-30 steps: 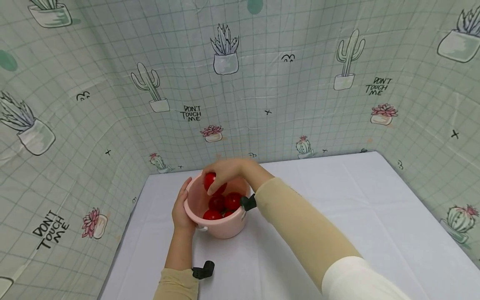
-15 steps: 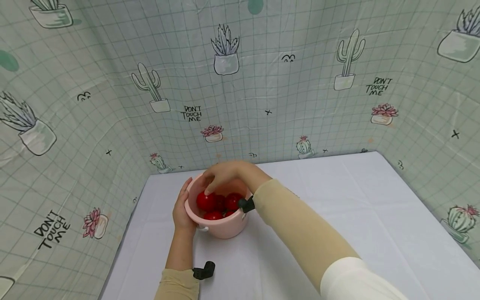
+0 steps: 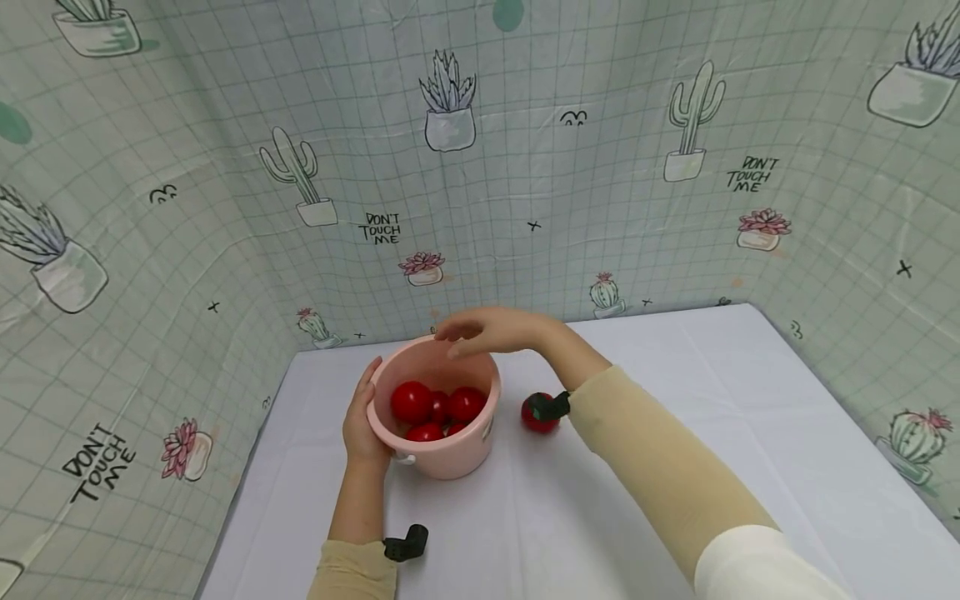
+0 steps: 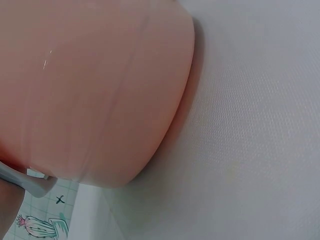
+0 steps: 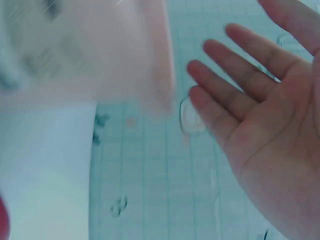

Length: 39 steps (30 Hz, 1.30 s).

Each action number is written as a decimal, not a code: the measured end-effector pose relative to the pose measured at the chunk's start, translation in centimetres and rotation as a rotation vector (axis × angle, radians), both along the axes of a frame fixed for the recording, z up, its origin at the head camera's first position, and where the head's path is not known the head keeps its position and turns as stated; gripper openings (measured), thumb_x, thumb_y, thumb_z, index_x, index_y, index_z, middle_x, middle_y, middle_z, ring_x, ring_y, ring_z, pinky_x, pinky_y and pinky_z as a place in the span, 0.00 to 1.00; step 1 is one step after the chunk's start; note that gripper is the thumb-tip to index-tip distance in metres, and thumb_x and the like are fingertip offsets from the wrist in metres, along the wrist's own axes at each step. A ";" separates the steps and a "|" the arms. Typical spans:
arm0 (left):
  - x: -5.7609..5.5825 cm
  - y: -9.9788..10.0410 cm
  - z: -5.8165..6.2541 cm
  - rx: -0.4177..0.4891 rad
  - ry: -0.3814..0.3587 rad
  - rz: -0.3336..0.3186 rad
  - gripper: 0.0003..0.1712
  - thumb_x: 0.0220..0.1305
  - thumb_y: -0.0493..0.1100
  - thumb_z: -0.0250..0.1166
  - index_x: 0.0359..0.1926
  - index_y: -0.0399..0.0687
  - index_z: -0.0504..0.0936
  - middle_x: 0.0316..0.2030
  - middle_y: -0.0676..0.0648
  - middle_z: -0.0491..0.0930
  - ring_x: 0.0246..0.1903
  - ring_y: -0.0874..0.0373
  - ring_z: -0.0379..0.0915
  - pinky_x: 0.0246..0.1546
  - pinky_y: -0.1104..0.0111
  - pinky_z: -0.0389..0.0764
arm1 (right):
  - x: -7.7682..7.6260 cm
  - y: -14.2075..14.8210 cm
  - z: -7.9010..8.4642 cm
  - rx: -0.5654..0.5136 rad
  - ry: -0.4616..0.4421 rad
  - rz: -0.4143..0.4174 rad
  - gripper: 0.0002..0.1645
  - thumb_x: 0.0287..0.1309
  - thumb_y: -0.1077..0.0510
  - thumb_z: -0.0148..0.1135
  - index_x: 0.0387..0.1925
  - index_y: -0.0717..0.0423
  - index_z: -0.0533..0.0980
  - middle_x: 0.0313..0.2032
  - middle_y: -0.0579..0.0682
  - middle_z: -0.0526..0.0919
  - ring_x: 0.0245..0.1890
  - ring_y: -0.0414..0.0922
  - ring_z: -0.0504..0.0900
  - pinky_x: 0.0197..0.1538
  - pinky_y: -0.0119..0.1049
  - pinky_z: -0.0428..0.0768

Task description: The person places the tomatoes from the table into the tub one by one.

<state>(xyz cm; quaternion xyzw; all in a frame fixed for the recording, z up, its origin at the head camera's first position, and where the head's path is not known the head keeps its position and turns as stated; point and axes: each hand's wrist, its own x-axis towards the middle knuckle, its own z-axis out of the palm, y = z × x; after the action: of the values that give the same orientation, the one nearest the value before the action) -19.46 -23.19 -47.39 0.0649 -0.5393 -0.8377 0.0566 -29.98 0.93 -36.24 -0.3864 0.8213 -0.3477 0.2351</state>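
Note:
A pink bucket [image 3: 450,458] stands on the table with several glossy red, tomato-like round fruits [image 3: 411,403] inside. My left hand [image 3: 366,425] holds the bucket's left side, its fingers along the outer wall. In the left wrist view, the bucket wall [image 4: 100,90] fills the upper left, and most of that hand is out of frame. Above the bucket's back right rim hovers my right hand [image 3: 498,331], holding nothing. The right wrist view shows this hand [image 5: 280,120] with fingers extended, apart from the blurred bucket [image 5: 100,55]. One more red round fruit [image 3: 531,423] lies right of the bucket, partly covered by the wrist camera.
A white cloth covers the table [image 3: 660,400]. Patterned fabric [image 3: 525,167] with cactus prints surrounds its back and sides. Black wrist cameras stick out from the left wrist [image 3: 407,543] and right wrist [image 3: 553,406]. A pale bucket handle [image 4: 30,182] shows in the left wrist view.
My right hand let go of a red fruit inside the bucket, then rose and moved right to the rim. The fruit on the table came into view. The left hand stayed put.

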 end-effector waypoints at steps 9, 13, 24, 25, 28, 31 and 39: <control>0.0 0.0 0.1 0.013 0.006 0.007 0.26 0.76 0.49 0.39 0.71 0.66 0.66 0.71 0.60 0.65 0.71 0.60 0.57 0.75 0.57 0.58 | 0.9 6.4 -3.9 -0.084 -0.022 -0.149 0.34 0.63 0.41 0.62 0.68 0.43 0.69 0.68 0.44 0.72 0.72 0.50 0.66 0.71 0.54 0.67; 0.1 -0.1 0.3 0.003 0.005 0.012 0.26 0.76 0.50 0.39 0.71 0.67 0.66 0.71 0.60 0.65 0.71 0.60 0.58 0.74 0.58 0.59 | 1.5 8.1 -5.9 -0.085 -0.070 -0.197 0.36 0.61 0.39 0.63 0.69 0.36 0.66 0.69 0.40 0.70 0.74 0.48 0.62 0.72 0.57 0.64; 0.0 0.0 0.2 -0.015 0.008 0.007 0.25 0.76 0.51 0.41 0.71 0.67 0.65 0.71 0.60 0.65 0.70 0.60 0.58 0.74 0.58 0.61 | 3.6 10.0 -10.0 -0.103 -0.056 -0.273 0.41 0.60 0.38 0.63 0.73 0.35 0.60 0.73 0.41 0.64 0.75 0.54 0.59 0.73 0.59 0.60; 0.0 0.0 0.2 -0.015 0.006 0.007 0.25 0.76 0.51 0.41 0.71 0.68 0.65 0.71 0.60 0.65 0.70 0.60 0.58 0.74 0.58 0.61 | 3.8 10.1 -10.4 -0.107 -0.059 -0.290 0.42 0.60 0.38 0.63 0.73 0.35 0.60 0.73 0.42 0.63 0.75 0.54 0.58 0.73 0.60 0.60; 0.0 0.1 0.1 -0.003 0.002 0.004 0.25 0.76 0.51 0.40 0.71 0.67 0.65 0.71 0.60 0.65 0.71 0.61 0.58 0.74 0.59 0.60 | 4.4 10.3 -11.6 -0.131 -0.085 -0.338 0.43 0.61 0.41 0.64 0.74 0.37 0.59 0.74 0.45 0.62 0.76 0.56 0.57 0.73 0.61 0.59; -0.1 0.1 0.1 0.012 0.006 0.000 0.26 0.77 0.50 0.39 0.71 0.66 0.65 0.71 0.60 0.65 0.71 0.61 0.58 0.74 0.59 0.59 | 4.8 10.4 -12.8 -0.158 -0.112 -0.373 0.43 0.62 0.46 0.64 0.75 0.39 0.58 0.75 0.47 0.60 0.76 0.59 0.55 0.72 0.62 0.60; 0.0 0.2 0.0 0.019 0.007 0.006 0.25 0.76 0.51 0.40 0.70 0.67 0.67 0.70 0.60 0.66 0.70 0.61 0.59 0.74 0.59 0.60 | 5.1 10.3 -14.9 -0.184 -0.171 -0.377 0.50 0.60 0.47 0.66 0.77 0.45 0.52 0.75 0.51 0.59 0.76 0.57 0.55 0.73 0.58 0.61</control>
<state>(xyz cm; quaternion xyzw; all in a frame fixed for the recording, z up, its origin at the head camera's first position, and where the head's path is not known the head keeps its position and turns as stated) -19.50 -23.02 -47.39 0.0641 -0.5307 -0.8430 0.0602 -24.89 11.25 -51.14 -0.2147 0.8208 -0.4907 0.1986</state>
